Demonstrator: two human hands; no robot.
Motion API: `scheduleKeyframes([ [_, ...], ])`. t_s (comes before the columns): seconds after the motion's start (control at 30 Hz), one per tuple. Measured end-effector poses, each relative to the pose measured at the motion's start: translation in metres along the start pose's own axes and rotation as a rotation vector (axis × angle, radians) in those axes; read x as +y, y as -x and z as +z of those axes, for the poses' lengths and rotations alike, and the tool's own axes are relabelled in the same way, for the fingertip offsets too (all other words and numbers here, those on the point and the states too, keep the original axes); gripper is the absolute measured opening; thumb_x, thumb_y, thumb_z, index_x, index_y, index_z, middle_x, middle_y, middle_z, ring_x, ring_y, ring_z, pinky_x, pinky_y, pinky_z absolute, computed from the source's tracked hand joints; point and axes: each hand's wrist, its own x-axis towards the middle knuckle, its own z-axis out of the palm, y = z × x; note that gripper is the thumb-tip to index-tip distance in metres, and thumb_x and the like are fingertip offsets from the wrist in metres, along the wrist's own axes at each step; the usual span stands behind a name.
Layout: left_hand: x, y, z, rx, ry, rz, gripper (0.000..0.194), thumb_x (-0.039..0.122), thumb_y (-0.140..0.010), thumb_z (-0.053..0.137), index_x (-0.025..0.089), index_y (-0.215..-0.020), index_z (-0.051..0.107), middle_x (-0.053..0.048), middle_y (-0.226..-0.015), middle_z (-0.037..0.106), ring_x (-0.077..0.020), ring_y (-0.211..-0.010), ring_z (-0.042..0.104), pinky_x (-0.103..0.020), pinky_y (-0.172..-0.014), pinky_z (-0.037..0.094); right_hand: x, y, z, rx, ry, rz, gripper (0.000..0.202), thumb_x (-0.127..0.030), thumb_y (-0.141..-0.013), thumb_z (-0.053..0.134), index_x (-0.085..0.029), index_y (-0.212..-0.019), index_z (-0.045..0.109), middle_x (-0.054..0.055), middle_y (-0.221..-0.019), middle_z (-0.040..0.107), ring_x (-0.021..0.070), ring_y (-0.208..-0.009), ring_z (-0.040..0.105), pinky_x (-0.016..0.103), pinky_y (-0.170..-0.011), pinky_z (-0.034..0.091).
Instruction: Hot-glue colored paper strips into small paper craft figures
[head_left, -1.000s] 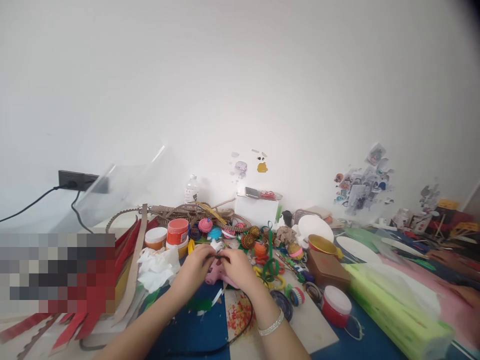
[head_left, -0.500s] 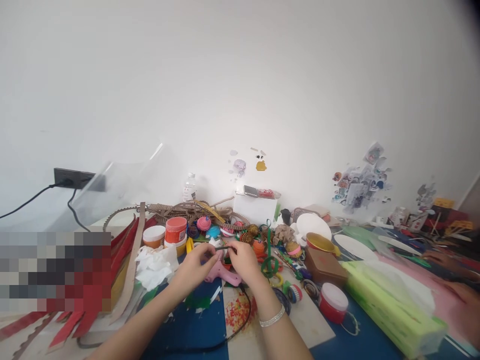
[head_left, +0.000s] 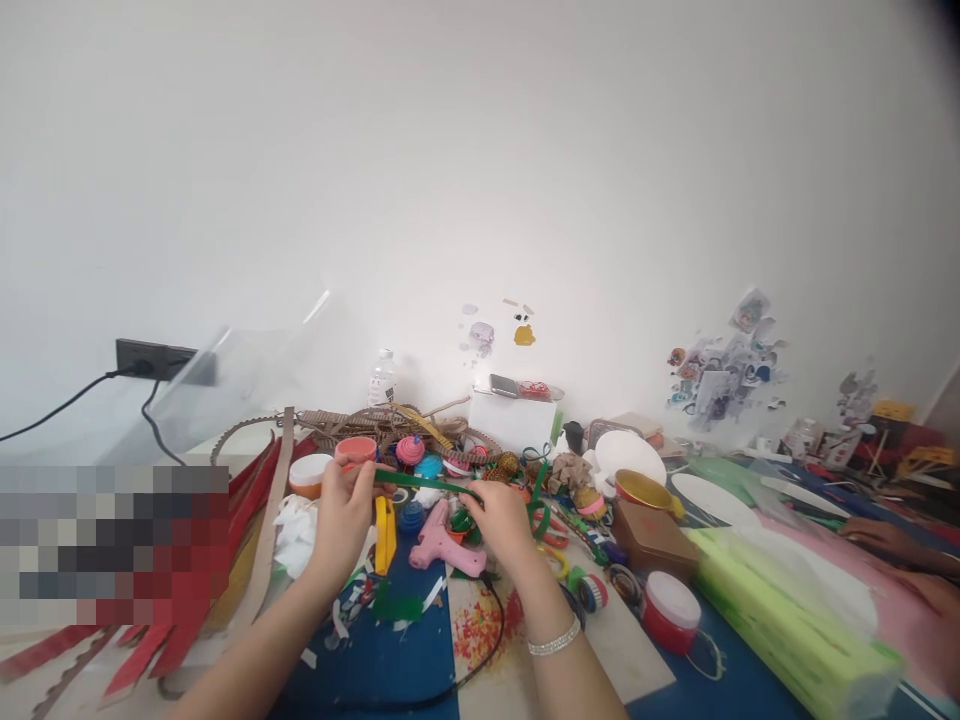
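We pinched the green strip [head_left: 420,484], left hand [head_left: 343,508] 9 o'clock, right hand [head_left: 501,520] 3; blue tabletop [head_left: 382,660] gave us room at 6!

Above the surface [head_left: 390,650], the air is open as far as the wall [head_left: 480,150], and a hand could pass high over everything. Lower down, a green strip [head_left: 416,482] stretched between the left grip [head_left: 345,515] and the right grip [head_left: 501,525] bars the way to the far side. Nearer than this strip, the pink glue gun [head_left: 436,546] and the yellow tool [head_left: 385,537] obstruct. Between the forearms there is a bare blue patch, but a black cable [head_left: 496,622] curves beside it. At right, the brown box [head_left: 654,545], the red jar [head_left: 667,622] and the light-green soft pack [head_left: 795,615] block low passage.
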Motion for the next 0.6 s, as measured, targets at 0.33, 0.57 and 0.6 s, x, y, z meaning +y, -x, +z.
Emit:
scheduleKeyframes([
  [0.33,0.021,-0.022,-0.018,0.377,0.203,0.067,0.012,0.020,-0.077,0.047,0.022,-0.086,0.040,0.005,-0.061,0.057,-0.0112,-0.047,0.054,-0.023,-0.045,0.043,0.001,0.003,-0.014,-0.015,-0.100,-0.064,0.017,-0.025,-0.086,0.052,-0.022,-0.092,0.067,0.004,-0.090,0.070,0.0199,-0.082,0.062,0.026,-0.068,0.041],
  [0.57,0.044,-0.041,-0.048,0.596,0.284,0.225,0.015,0.010,-0.077,0.045,0.021,-0.085,0.040,0.009,-0.050,0.051,-0.0097,-0.049,0.054,-0.023,-0.048,0.042,0.000,0.005,-0.023,-0.069,-0.178,-0.178,0.012,-0.026,-0.083,0.057,-0.022,-0.084,0.069,0.002,-0.083,0.068,0.0161,-0.076,0.059,0.024,-0.065,0.041],
  [0.6,0.046,-0.040,-0.050,0.591,0.302,0.221,0.014,0.010,-0.078,0.045,0.022,-0.084,0.041,0.009,-0.052,0.051,-0.0094,-0.052,0.054,-0.024,-0.051,0.043,0.000,0.005,-0.023,-0.071,-0.181,-0.186,0.011,-0.025,-0.082,0.059,-0.022,-0.084,0.069,0.002,-0.082,0.067,0.0163,-0.075,0.059,0.025,-0.065,0.041],
])
